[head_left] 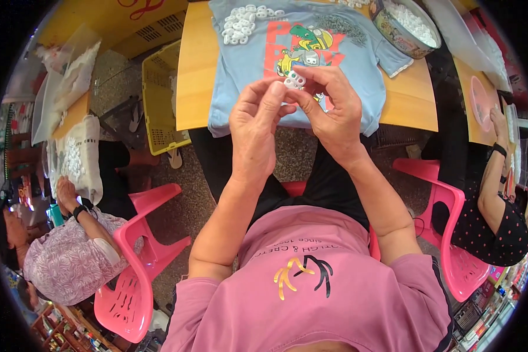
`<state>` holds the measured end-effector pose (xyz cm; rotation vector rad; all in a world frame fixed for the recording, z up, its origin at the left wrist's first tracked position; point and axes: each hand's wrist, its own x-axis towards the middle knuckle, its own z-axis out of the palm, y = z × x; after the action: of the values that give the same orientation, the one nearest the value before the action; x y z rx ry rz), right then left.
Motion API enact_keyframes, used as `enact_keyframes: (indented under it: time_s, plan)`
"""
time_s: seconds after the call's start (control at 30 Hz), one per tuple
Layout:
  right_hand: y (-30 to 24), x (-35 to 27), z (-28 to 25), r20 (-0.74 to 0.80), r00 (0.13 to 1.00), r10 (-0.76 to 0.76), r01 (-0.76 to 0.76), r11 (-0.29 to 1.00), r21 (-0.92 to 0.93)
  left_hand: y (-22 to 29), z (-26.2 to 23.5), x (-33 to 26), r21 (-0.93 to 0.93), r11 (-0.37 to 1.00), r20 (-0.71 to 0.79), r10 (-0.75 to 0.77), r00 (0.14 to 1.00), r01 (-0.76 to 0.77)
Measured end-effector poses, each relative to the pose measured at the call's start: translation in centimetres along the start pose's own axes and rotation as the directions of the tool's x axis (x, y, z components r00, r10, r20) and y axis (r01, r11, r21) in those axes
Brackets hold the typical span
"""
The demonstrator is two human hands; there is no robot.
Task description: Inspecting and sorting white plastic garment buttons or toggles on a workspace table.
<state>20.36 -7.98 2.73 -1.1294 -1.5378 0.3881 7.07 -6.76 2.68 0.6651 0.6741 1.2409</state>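
Observation:
Above the near part of the table, my left hand [257, 111] and my right hand [333, 105] meet at the fingertips. Between them they pinch a small white plastic piece [294, 80] with several round holes; whether it is one part or two together, I cannot tell. Beneath lies a blue printed T-shirt [364, 100] spread over the table. A heap of similar white plastic pieces [240, 26] rests at its far left, with one loose white piece [312, 60] just beyond my fingers. Small grey metal pieces [343, 28] are piled at the far right.
A decorated round tin [402, 35] of white pieces stands at the table's far right corner. A yellow crate [158, 97] is on the floor at left. On pink chairs [138, 258], one person sits on each side, the left one's hand [66, 190] near white pieces on cloth.

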Motion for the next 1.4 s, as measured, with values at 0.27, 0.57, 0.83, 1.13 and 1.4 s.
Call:
enact_keyframes:
  time_s: [0.27,0.57,0.83,1.13,1.4]
  plan:
    - [0.0,-0.1,-0.1,0.104,0.988,0.115,-0.134,0.970,0.203,0.1,-0.4,0.3,0.029,0.999,0.020,-0.017,1.000,0.017]
    - [-0.6,1.1,-2.0,0.280,0.899,0.338,-0.373,0.924,0.082,1.3,-0.7,0.6,0.394,0.917,0.094,0.033,0.995,-0.067]
    - [-0.3,3.0,-3.7,0.446,0.890,0.091,-0.090,0.996,-0.024,1.5,-0.6,1.1,0.497,0.817,0.300,0.153,0.941,-0.292]
    - [0.3,2.6,-3.7,0.355,0.935,0.011,-0.012,1.000,0.001,1.9,-0.3,1.1,0.466,0.862,0.323,0.045,0.945,-0.200]
    - [-0.2,0.9,-2.0,0.130,0.988,0.078,-0.087,0.994,0.063,0.5,-0.6,1.1,0.391,0.906,0.332,0.022,0.943,-0.159]
